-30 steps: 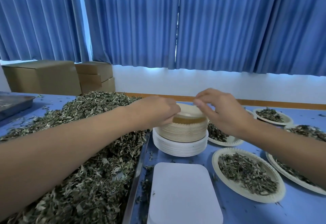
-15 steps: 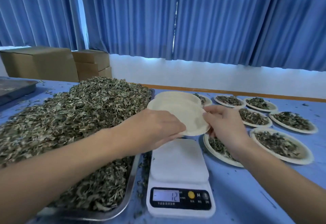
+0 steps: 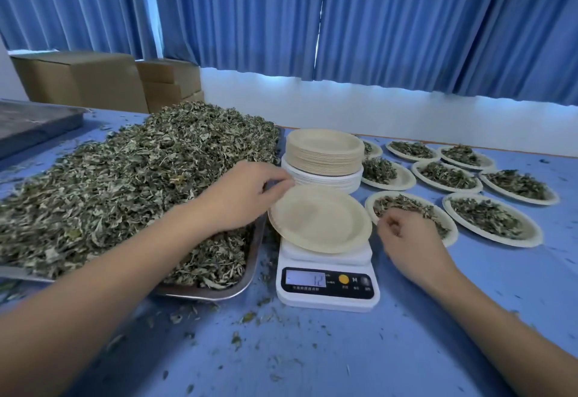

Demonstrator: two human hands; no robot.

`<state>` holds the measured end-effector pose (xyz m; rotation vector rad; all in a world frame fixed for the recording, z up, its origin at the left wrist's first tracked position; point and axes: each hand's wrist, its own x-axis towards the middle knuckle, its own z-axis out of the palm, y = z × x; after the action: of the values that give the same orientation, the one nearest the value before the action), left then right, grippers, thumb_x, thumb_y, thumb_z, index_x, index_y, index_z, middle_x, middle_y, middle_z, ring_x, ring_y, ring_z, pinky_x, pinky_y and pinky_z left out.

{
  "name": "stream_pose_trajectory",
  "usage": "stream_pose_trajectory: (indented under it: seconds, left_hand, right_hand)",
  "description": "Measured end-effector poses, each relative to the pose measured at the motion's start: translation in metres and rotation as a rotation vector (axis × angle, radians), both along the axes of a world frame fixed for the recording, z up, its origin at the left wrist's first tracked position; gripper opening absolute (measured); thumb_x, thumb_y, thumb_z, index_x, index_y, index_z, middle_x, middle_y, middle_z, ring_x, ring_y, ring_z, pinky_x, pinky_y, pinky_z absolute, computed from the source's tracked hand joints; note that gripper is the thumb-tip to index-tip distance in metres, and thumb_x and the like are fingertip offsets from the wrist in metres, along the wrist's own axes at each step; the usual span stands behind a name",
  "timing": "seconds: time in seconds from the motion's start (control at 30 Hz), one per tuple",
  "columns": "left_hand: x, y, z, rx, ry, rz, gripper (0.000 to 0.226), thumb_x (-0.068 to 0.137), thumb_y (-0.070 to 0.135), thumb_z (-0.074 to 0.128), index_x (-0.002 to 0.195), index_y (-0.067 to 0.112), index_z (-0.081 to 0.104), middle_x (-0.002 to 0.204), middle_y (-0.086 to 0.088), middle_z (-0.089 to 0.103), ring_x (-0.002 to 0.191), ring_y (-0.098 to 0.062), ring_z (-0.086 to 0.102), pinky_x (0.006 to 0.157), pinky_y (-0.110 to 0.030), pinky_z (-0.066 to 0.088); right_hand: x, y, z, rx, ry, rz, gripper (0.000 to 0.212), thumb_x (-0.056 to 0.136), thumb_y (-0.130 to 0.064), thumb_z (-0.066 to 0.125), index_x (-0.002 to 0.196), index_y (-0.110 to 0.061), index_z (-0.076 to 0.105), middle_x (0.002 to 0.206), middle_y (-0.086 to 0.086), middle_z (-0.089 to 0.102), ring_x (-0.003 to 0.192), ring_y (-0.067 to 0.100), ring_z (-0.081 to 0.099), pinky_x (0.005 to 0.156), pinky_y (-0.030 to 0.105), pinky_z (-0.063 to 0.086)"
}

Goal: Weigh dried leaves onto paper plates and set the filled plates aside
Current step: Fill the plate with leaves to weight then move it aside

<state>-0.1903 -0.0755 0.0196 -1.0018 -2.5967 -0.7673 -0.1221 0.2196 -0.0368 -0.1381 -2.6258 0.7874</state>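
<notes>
head view: an empty paper plate (image 3: 320, 218) lies on the scale (image 3: 327, 284) at the middle of the blue surface (image 3: 312, 349), display reading 12. the left hand (image 3: 247, 196) grips its far left rim with curled fingers (image 3: 281, 179). the right hand (image 3: 406, 240) hangs just beside the plate's right rim, fingers loosely curled, holding nothing. dried leaves (image 3: 125, 177) fill a tray (image 3: 219, 292) toward the left edge; filled plates (image 3: 491, 218) sit toward the right edge.

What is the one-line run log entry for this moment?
step: empty plate on scale | left hand: on plate's rim, grip unclear | right hand: beside plate, holding nothing | display: 12
</notes>
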Motion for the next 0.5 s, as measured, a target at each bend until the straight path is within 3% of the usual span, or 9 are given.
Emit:
stream_pose_trajectory:
  seconds: [0.07,0.2,0.37,0.5]
  left_hand:
    - [-0.028,-0.006,0.002,-0.146,-0.026,0.164,0.03,0.101,0.03,0.056,0.128,0.025,0.065,0.13,-0.001,0.065,0.115,-0.024,0.062,0.097,-0.044,0.051]
    - [-0.066,-0.007,-0.007,-0.467,-0.251,0.412,0.074,0.093,0.035,0.067,0.156,0.028,0.028,0.161,-0.019,0.02,0.147,-0.043,0.023,0.114,-0.059,0.033]
    - [-0.092,0.002,-0.012,-0.398,-0.329,0.478,0.102,0.086,0.029,0.074,0.156,0.049,0.003,0.168,-0.009,-0.011,0.148,-0.055,-0.002,0.117,-0.068,0.019]
    - [-0.104,0.007,-0.018,-0.377,-0.349,0.484,0.094,0.09,0.025,0.065,0.155,0.054,0.004,0.169,-0.006,-0.006,0.147,-0.056,0.006,0.117,-0.064,0.025]
  right_hand:
    - [0.001,-0.001,-0.003,0.072,-0.062,0.015,0.03,0.097,-0.011,0.054,0.068,-0.008,0.053,0.056,0.004,0.057,0.057,0.023,0.055,0.056,0.037,0.044]
    - [0.002,-0.004,-0.001,0.177,-0.095,0.059,0.029,0.099,-0.012,0.054,0.07,-0.009,0.053,0.056,0.003,0.054,0.057,0.022,0.053,0.056,0.041,0.043]
    - [0.004,-0.008,-0.002,0.254,-0.08,0.074,0.028,0.099,-0.017,0.055,0.072,-0.015,0.048,0.055,-0.002,0.049,0.056,0.019,0.051,0.054,0.038,0.039]
    - [0.004,-0.007,-0.002,0.259,-0.083,0.075,0.029,0.099,-0.018,0.055,0.071,-0.018,0.046,0.055,-0.002,0.049,0.055,0.018,0.051,0.052,0.035,0.037]
